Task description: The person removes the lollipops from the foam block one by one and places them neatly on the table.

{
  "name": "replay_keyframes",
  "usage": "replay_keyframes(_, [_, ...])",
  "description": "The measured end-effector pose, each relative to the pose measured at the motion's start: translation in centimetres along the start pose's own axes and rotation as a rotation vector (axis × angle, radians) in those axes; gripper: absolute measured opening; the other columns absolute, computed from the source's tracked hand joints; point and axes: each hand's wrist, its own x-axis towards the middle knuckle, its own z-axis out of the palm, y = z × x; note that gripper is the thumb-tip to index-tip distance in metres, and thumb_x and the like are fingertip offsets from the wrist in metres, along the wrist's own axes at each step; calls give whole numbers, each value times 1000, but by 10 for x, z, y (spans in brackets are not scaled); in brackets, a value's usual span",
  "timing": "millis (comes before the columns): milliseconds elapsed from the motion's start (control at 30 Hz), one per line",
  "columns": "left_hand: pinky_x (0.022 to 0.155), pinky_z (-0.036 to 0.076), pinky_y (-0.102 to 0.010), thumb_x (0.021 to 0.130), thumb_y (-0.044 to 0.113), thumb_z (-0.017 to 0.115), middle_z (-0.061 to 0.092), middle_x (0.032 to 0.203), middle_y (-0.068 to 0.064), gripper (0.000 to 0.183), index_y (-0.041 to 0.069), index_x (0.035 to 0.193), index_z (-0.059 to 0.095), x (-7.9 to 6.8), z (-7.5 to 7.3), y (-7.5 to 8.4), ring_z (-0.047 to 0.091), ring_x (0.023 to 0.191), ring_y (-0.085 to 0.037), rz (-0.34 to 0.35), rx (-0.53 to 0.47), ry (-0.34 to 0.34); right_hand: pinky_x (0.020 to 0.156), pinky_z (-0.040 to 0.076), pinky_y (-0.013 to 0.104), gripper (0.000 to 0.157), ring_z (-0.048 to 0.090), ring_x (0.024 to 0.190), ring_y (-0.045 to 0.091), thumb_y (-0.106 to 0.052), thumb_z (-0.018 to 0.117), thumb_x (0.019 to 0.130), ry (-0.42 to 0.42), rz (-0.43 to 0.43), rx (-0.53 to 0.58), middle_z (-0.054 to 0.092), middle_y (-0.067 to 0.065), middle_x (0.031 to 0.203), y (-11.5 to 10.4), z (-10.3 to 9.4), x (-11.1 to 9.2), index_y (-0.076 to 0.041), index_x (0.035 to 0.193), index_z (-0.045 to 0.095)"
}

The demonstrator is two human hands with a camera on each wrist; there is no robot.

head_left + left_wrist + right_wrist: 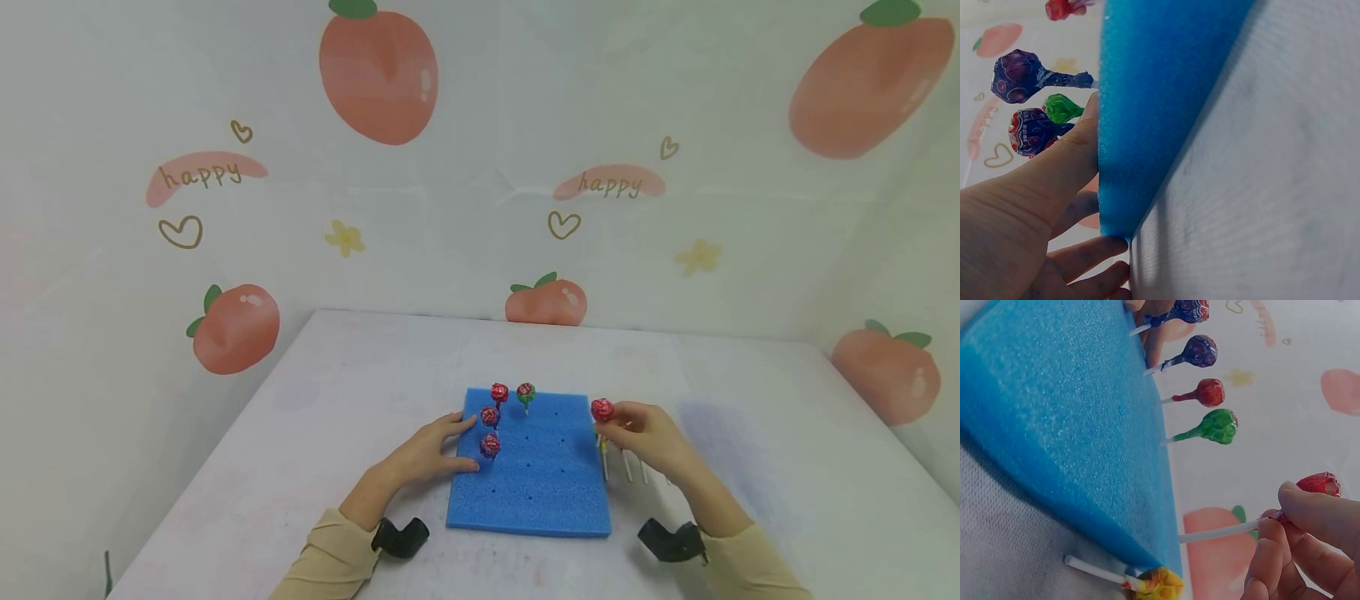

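Observation:
My right hand [647, 433] pinches a red-wrapped lollipop [602, 409] between thumb and fingers, just past the right edge of a blue foam board [547, 500]. In the right wrist view its white stick [1219, 534] points toward the board; whether the tip touches cannot be told. My left hand [427, 450] rests at the board's left edge with spread fingers and thumb touching it. Several lollipops stand in the board: a red one [499, 392], a green one [526, 392] and two purple ones, the nearer purple lollipop [490, 446] beside my left thumb.
Loose lollipops lie on the white table [360, 367] right of the board, partly hidden under my right hand; a yellow lollipop [1161, 585] is among them. Small holes dot the board. A printed cloth [465, 208] hangs behind.

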Motion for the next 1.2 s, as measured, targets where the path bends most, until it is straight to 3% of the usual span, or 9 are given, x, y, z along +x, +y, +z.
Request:
replay_keyframes(433, [111,28,-57,81,37,70,32,150,-20,72,11,142,40,-1,0,2,27,140,-41,-5,-5,-2,60,53,25,32,61,74,16,-18,63,88,20,10,-25,70,17,91,8,-7,-3,6,109,62])
replay_keyframes(833, [110,29,-57,81,37,71,33,149,-20,73,11,142,41,0,1,-1,28,139,-41,7,1,0,65,52,25,33,60,78,14,-19,61,90,36,33,-55,68,18,98,15,-16,-7,6,111,62])
replay_keyframes(1067, [110,29,-57,81,37,70,32,150,-20,72,12,142,41,-1,0,0,28,139,-41,1,0,0,68,52,21,37,63,82,17,-25,61,90,55,93,-109,67,20,104,18,-21,-9,5,112,61])
replay_keyframes(1200, [110,29,-57,81,37,70,32,150,-20,72,11,142,41,-1,0,1,27,139,-41,0,-5,-1,70,54,25,40,62,86,19,-27,61,90,61,110,-133,66,21,108,21,-25,-11,5,113,61])
